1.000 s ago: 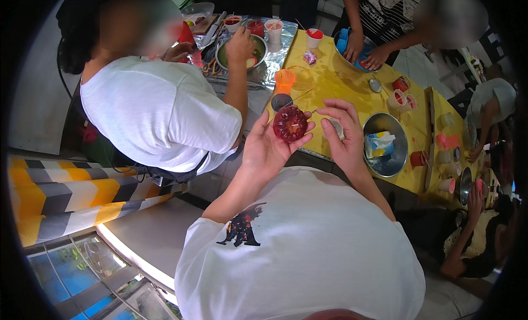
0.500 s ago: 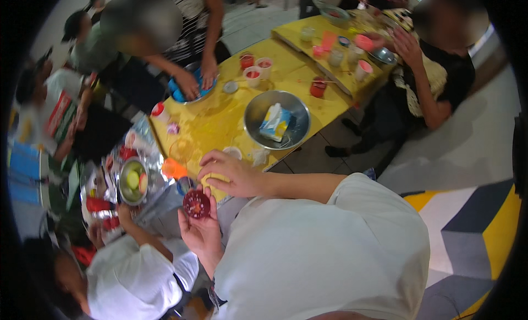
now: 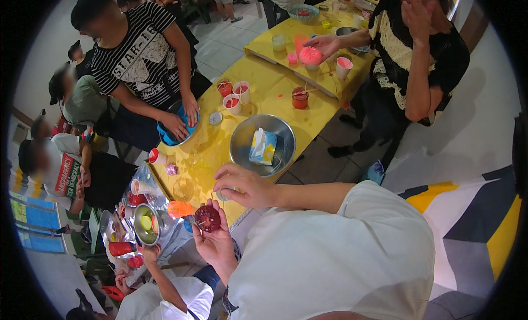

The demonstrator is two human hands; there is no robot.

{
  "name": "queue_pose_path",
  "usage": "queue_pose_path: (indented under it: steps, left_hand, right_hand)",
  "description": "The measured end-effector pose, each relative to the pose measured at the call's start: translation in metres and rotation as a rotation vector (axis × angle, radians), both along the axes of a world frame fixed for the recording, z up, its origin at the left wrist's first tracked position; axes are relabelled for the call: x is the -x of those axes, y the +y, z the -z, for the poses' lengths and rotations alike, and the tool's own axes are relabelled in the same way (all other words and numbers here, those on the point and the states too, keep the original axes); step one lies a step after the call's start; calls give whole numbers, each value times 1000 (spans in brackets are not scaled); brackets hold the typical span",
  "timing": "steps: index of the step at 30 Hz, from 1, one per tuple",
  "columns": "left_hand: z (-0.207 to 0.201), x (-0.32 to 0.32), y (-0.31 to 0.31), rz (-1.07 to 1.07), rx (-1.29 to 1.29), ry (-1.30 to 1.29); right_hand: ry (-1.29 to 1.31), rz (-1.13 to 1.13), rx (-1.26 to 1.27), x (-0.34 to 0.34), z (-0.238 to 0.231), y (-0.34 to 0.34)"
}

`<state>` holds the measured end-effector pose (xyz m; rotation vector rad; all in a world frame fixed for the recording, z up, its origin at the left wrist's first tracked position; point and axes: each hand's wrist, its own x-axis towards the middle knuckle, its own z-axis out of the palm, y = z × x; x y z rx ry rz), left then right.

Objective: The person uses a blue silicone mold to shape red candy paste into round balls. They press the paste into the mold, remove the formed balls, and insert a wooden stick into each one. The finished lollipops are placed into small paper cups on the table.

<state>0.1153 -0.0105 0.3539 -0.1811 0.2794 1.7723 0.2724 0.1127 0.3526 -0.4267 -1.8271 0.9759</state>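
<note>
A dark red, round piece with a dimpled, pale-flecked surface (image 3: 208,218) rests in my left hand (image 3: 217,243). That palm faces up and the fingers cup the piece; its exact kind is unclear. My right hand (image 3: 245,185) hovers just above and to the right of it, over the yellow table's near edge. Its fingers are curved and apart, and nothing shows in them. A small clear round container (image 3: 224,194) lies partly behind those fingers. Nearest to the left hand stands an orange plastic cup (image 3: 179,209).
A steel bowl (image 3: 235,151) with a tissue pack (image 3: 263,146) sits on the yellow table (image 3: 212,149). Beyond are red-filled cups (image 3: 232,104) and a red jar (image 3: 300,98). Across the table, a person presses blue material (image 3: 177,128) in a bowl. Another holds a pink dome (image 3: 311,56). At left, someone reaches for a bowl (image 3: 144,221).
The view has shifted, with both hands appearing lower and to the right. The red piece stays in my left hand. The person at right has lowered a hand onto the pink dome.
</note>
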Motion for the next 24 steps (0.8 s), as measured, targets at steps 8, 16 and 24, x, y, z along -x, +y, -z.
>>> queue_pose_path:
  steps: [8, 16, 24]
  left_hand:
    - [-8, -32, 29, -87, 71, -3]
    - [-10, -68, 78, 22, 96, 8]
    - [-5, -88, 103, 6, 69, 30]
  right_hand:
    - [345, 437, -645, -118, -125, 38]
    - [994, 1097, -1377, -227, -228, 11]
    - [905, 1001, -1395, -266, -223, 43]
